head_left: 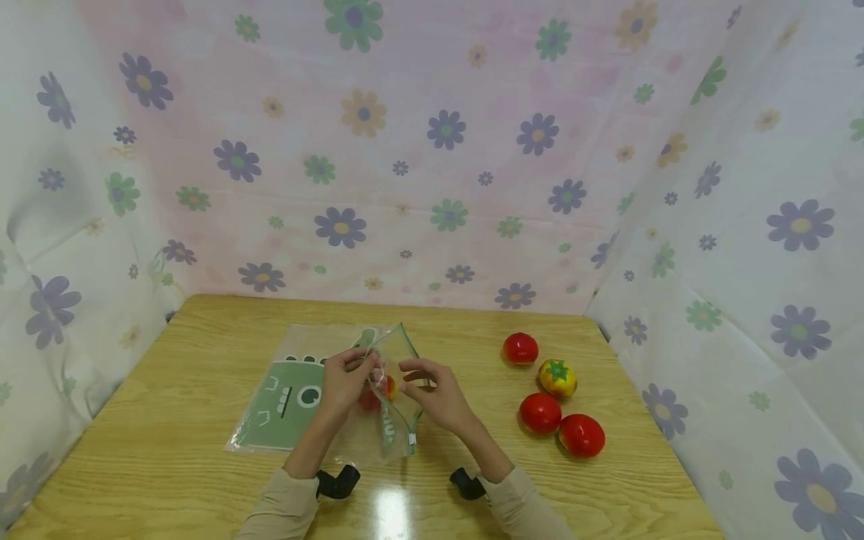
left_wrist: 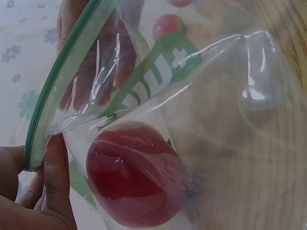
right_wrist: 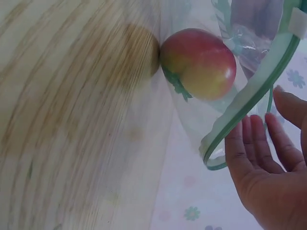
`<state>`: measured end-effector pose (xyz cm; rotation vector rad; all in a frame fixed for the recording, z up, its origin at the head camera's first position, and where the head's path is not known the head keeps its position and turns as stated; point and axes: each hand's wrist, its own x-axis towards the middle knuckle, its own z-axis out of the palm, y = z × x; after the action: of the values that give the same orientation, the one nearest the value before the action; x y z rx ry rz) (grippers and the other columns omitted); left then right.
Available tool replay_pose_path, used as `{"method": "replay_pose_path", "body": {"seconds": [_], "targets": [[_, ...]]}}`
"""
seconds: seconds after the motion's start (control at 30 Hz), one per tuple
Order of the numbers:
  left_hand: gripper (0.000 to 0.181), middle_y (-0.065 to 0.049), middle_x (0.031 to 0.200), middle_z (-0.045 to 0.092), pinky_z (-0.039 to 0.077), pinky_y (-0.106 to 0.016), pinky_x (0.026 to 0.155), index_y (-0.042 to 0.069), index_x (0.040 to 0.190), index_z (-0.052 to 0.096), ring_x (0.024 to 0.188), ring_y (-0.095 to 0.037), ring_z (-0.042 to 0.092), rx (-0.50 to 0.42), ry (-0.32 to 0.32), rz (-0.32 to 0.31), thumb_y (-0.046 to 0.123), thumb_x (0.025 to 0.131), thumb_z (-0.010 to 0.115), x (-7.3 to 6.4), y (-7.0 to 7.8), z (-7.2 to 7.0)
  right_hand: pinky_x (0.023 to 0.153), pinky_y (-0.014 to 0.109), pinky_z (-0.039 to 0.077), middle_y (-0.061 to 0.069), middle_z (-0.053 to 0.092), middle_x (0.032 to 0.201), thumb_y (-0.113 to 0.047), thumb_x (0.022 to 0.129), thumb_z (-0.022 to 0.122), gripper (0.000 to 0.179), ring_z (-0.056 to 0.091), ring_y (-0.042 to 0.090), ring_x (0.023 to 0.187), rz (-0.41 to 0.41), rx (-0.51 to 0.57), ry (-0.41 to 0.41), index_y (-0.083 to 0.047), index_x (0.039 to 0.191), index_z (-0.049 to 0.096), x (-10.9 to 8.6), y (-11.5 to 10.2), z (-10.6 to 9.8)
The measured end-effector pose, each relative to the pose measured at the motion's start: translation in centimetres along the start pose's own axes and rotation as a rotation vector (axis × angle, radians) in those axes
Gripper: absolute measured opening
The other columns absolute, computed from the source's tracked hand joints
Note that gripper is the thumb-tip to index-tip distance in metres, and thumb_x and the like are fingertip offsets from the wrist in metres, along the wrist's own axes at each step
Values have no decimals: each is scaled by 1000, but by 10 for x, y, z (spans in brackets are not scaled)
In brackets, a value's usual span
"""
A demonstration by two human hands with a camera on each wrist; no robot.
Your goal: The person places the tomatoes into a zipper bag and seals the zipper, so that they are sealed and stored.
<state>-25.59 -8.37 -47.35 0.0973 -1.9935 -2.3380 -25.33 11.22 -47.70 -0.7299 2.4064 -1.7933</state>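
A clear zip bag [head_left: 297,409] with a green one-eyed monster print lies on the table, its green-edged mouth [right_wrist: 259,84] spread apart. Inside sits a red-and-yellow tomato [right_wrist: 199,64] with a green leafy top; from the left wrist view the tomato [left_wrist: 136,175] looks red through the plastic. My left hand [head_left: 347,381] pinches one side of the bag's mouth between thumb and fingers. At the opposite side, my right hand [head_left: 435,391] has its fingers against the green edge, loosely bent, with the thumb held away from them.
On the table [head_left: 162,420] to the right of the bag are a red tomato [head_left: 520,349], a yellow-red one [head_left: 557,378] with a green top, and two more red tomatoes [head_left: 582,436] close together. Flowered cloth [head_left: 405,187] surrounds the table at the back and sides.
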Motion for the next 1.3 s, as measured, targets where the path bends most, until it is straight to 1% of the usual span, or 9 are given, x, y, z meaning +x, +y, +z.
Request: {"method": "replay_pose_path", "body": {"seconds": [0.13, 0.3, 0.47, 0.57, 0.7, 0.8, 1.0, 1.17, 1.3], "targets": [[27, -10, 89, 76, 58, -19, 61, -10, 121, 66, 65, -7, 66, -7, 3, 0, 9, 101, 64, -1, -1, -1, 84, 23, 59, 30, 62, 126, 0, 97, 66, 29, 64, 43, 110, -49, 32, 43, 2, 126, 65, -2, 2, -4], [27, -12, 90, 76, 59, -19, 62, -11, 122, 65, 66, -6, 68, -20, 1, -4, 7, 101, 63, -3, -2, -4, 84, 24, 59, 27, 64, 124, -2, 98, 66, 27, 64, 38, 108, -98, 63, 74, 4, 124, 65, -5, 5, -13], [27, -12, 89, 76, 59, -19, 60, -12, 121, 65, 64, -6, 68, -25, 11, -3, 4, 101, 63, -3, -4, -6, 85, 23, 59, 29, 65, 122, -3, 98, 66, 28, 64, 31, 106, -74, 56, 101, 6, 125, 64, -7, 8, -24], [27, -13, 89, 77, 59, -19, 60, -12, 121, 65, 64, -6, 68, -23, 10, -1, 4, 101, 63, -4, -5, -6, 86, 23, 58, 30, 64, 121, -2, 98, 66, 27, 65, 34, 106, -64, 38, 129, 4, 125, 65, -8, 8, -33], [28, -12, 90, 77, 59, -19, 61, -12, 124, 64, 65, -5, 68, -31, 4, -4, 4, 101, 62, -3, -4, -7, 87, 23, 58, 29, 66, 121, -4, 98, 66, 26, 65, 36, 108, -52, 18, 163, 2, 124, 66, -8, 7, -43], [30, -10, 89, 76, 59, -19, 62, -12, 125, 63, 65, -5, 69, -32, 4, -4, 6, 101, 62, -3, -4, -9, 89, 23, 58, 25, 67, 122, -6, 99, 66, 27, 66, 30, 109, -40, 0, 177, 1, 125, 66, -7, 6, -49], [30, -7, 89, 76, 57, -17, 61, -10, 124, 64, 66, -5, 68, 7, 17, -10, 10, 102, 63, -3, -3, -11, 93, 21, 55, 24, 67, 121, -8, 101, 65, 28, 66, 10, 106, 15, 8, 226, 1, 127, 65, -4, 9, -63], [30, -7, 88, 76, 56, -16, 59, -11, 124, 63, 66, -4, 67, 25, 26, 1, 8, 101, 63, -1, -2, -11, 91, 18, 55, 24, 68, 119, -7, 100, 65, 30, 66, 6, 101, 52, 51, 315, 3, 128, 64, -1, 10, -82], [29, -7, 86, 76, 57, -18, 59, -11, 123, 64, 65, -5, 67, 28, 24, 18, 9, 101, 63, 1, -2, -11, 91, 15, 54, 25, 66, 123, -10, 101, 65, 32, 65, 4, 102, 89, 40, 354, 3, 130, 63, 0, 7, -100]]}}
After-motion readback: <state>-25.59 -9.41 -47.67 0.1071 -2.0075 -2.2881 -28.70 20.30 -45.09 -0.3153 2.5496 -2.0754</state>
